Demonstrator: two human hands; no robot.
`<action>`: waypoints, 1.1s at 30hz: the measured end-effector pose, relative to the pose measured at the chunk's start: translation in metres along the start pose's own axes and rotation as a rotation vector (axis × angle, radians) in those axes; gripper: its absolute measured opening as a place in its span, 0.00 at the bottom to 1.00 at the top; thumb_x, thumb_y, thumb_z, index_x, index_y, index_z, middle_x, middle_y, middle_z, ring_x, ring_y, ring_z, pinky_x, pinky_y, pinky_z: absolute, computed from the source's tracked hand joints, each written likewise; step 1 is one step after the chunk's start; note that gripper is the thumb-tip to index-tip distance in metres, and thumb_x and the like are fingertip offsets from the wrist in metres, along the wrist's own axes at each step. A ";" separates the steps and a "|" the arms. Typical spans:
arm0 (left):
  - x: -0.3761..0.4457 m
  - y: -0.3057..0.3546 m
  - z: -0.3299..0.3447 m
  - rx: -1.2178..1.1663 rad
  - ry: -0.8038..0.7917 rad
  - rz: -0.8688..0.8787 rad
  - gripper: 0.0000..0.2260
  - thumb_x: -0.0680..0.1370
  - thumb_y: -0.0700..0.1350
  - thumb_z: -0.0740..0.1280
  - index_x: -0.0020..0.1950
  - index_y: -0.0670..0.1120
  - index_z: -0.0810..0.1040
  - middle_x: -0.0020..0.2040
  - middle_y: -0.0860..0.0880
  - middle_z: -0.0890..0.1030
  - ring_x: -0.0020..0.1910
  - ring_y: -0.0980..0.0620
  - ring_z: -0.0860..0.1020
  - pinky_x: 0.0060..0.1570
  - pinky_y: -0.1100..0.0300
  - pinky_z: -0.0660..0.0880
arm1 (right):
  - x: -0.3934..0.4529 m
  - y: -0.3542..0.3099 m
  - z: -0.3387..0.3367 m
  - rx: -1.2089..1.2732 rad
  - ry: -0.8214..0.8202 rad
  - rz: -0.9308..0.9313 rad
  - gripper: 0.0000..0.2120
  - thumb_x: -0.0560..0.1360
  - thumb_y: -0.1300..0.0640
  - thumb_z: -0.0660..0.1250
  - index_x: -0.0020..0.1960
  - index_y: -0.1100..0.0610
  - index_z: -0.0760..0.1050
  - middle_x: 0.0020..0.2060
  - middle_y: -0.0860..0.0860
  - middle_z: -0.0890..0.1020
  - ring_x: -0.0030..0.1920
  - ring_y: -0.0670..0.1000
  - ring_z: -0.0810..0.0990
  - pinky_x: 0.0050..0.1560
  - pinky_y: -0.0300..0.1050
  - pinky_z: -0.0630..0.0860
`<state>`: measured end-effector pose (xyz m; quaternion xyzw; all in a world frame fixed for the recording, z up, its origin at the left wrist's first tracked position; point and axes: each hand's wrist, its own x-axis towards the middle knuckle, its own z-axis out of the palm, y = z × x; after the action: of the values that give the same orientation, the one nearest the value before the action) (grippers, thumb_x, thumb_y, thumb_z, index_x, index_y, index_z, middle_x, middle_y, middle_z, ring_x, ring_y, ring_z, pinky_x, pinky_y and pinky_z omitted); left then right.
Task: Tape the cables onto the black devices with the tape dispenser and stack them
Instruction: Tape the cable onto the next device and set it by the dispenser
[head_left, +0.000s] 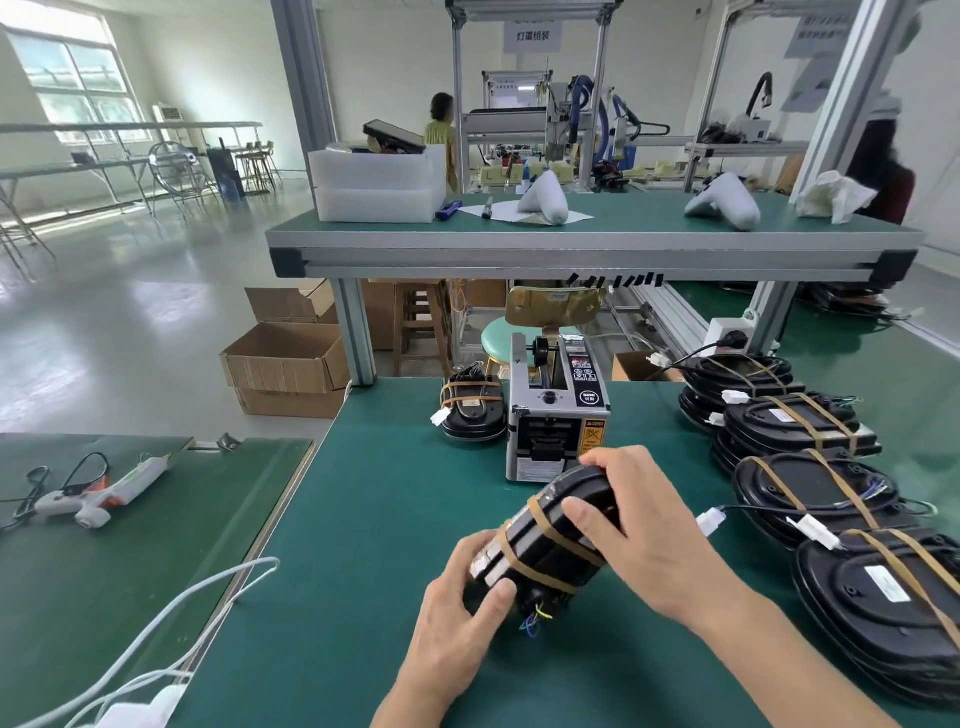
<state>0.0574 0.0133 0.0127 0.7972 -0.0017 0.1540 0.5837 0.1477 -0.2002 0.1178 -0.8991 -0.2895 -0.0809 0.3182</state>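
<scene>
Both hands were clamped on the same black oval plastic device (558, 535) wrapped in tan tape bands, tilted up off the green bench mat (363, 519): left hand (467, 587) curled round the near end by the loose coloured wires, right hand (631, 525) gripping the top. Just behind sat the silver-and-black automatic tape dispenser (556, 410), with a taped unit (472, 410) beside it and the overlapping row of black devices (810, 467) at right. Can't quite tell if the cable was fully pinned, so I'd worry it could spring loose while stacking, or the row could slide.
</scene>
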 end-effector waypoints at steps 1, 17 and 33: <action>0.000 -0.002 0.000 -0.001 0.023 -0.008 0.26 0.76 0.73 0.65 0.70 0.65 0.72 0.60 0.57 0.85 0.61 0.52 0.82 0.57 0.63 0.74 | 0.002 -0.008 0.000 -0.090 -0.006 -0.027 0.25 0.77 0.31 0.54 0.67 0.44 0.67 0.57 0.41 0.69 0.58 0.47 0.71 0.61 0.48 0.70; 0.001 -0.003 0.000 -0.060 0.128 -0.030 0.17 0.79 0.69 0.67 0.53 0.57 0.77 0.39 0.60 0.79 0.37 0.61 0.75 0.41 0.70 0.72 | 0.006 -0.080 0.027 -0.428 -0.104 -0.166 0.31 0.79 0.33 0.55 0.77 0.47 0.60 0.64 0.47 0.67 0.65 0.52 0.66 0.68 0.48 0.66; 0.002 -0.009 -0.003 0.012 0.081 0.000 0.17 0.80 0.62 0.64 0.65 0.56 0.78 0.45 0.51 0.82 0.44 0.53 0.78 0.49 0.65 0.74 | 0.088 0.042 0.043 0.758 0.101 0.763 0.04 0.77 0.63 0.70 0.46 0.59 0.85 0.44 0.57 0.88 0.38 0.51 0.85 0.48 0.45 0.82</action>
<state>0.0605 0.0192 0.0059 0.7938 0.0228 0.1864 0.5785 0.2424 -0.1587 0.0910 -0.7577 0.0642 0.1076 0.6405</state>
